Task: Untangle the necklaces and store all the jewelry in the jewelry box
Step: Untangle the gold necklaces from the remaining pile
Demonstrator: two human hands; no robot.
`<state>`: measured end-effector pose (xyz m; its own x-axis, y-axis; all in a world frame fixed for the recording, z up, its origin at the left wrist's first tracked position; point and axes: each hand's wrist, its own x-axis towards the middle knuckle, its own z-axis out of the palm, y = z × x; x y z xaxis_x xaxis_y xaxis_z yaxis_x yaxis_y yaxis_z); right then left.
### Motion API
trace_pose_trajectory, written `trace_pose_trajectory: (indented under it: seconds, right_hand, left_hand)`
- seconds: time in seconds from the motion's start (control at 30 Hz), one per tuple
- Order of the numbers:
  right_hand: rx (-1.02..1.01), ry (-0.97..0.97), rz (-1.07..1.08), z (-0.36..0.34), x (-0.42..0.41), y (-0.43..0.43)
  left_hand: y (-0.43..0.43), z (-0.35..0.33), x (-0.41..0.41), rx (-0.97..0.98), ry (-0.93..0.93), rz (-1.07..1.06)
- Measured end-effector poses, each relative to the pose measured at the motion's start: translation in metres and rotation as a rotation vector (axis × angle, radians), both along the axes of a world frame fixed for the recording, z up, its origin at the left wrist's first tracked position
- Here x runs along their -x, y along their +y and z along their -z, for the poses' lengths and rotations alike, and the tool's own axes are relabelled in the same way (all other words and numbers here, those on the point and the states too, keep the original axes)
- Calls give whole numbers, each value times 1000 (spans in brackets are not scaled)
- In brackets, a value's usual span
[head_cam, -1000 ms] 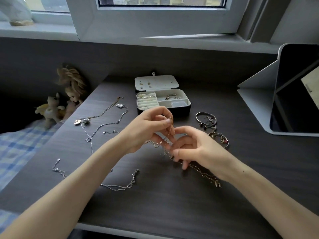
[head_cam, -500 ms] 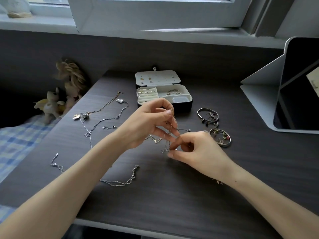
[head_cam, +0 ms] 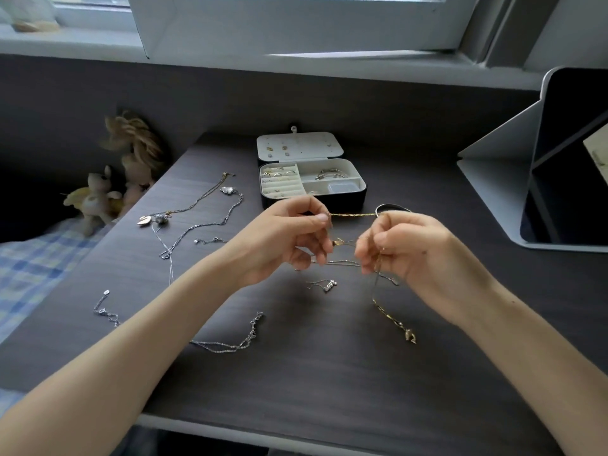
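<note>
My left hand (head_cam: 289,238) and my right hand (head_cam: 408,251) hold a tangle of thin chains above the dark desk. A gold necklace (head_cam: 352,214) is stretched taut between the two hands, and its free end with a small pendant (head_cam: 409,335) trails onto the desk below my right hand. A silver chain with letter beads (head_cam: 329,285) hangs from the tangle. The open jewelry box (head_cam: 358,189) stands just behind my hands, with rings in its tray and earrings on its lid (head_cam: 297,146).
Silver necklaces (head_cam: 197,232) lie spread over the left of the desk, with another chain (head_cam: 237,343) near the front. A bracelet (head_cam: 393,208) peeks out behind my right hand. A white folding mirror (head_cam: 493,179) stands at right, plush toys (head_cam: 95,199) at left.
My hands have drawn apart, pulling the gold chain taut between them. My right hand rose and now covers the bracelets; the chain's pendant end lies exposed on the desk.
</note>
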<state>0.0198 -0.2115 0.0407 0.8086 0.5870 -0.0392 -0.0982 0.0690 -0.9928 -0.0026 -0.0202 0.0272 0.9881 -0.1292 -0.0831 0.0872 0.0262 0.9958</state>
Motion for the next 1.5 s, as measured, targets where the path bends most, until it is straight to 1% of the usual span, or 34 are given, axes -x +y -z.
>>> trace_pose_trajectory:
  seconds: [0.07,0.17,0.23,0.33,0.4,0.47,0.6,0.67,0.8,0.87,0.93,1.03,1.13,1.2,1.23,1.3,1.33,1.5]
  right_hand:
    - [-38,39,-5,-4,-2,-3]
    - [13,14,-19,-8,-5,-8]
    - [114,-35,-27,-9,-7,-10]
    - [315,-133,20,-9,-5,-9]
    - [391,-185,34,-10,-2,-8]
    - [363,-180,12,-11,-2,-9]
    - [167,-126,3,-14,-2,-11]
    - [100,-121,-1,-14,-2,-12]
    - [19,-88,-31,-11,-4,-12]
    - [33,-79,-36,-10,-5,-13]
    - [122,-89,-73,-9,-8,-15]
    - [326,-137,-223,-7,-8,-17]
    - [600,-239,-346,-4,-3,-14]
    - [742,-318,-363,-2,1,-12]
    - [792,-399,-337,-1,2,-10]
    - [846,-571,-254,-1,4,-8]
    - [849,-612,-223,-1,3,-8]
    - [789,-601,-170,-1,2,-10]
  left_hand:
    - [-2,2,0,-57,17,15]
    - [-4,4,0,-102,6,16]
    - [-4,4,1,-112,5,-9]
    - [-2,3,1,-130,5,-54]
    - [-2,2,2,-152,-6,-64]
    - [-1,2,2,-177,-22,-57]
    - [-3,3,3,-218,-51,-6]
    - [-3,3,3,-225,-50,14]
    - [0,2,3,-242,-47,33]
    - [1,1,3,-206,-29,35]
    - [3,-1,3,-151,-7,13]
    - [4,-1,3,-111,-19,-16]
    - [1,-1,5,-138,-54,-16]
    - [0,-1,6,-141,-78,-6]
    - [-1,0,6,-135,-87,1]
    - [-1,-1,7,-116,-108,13]
    - [-1,-1,7,-109,-119,16]
    - [-2,-1,7,-83,-141,8]
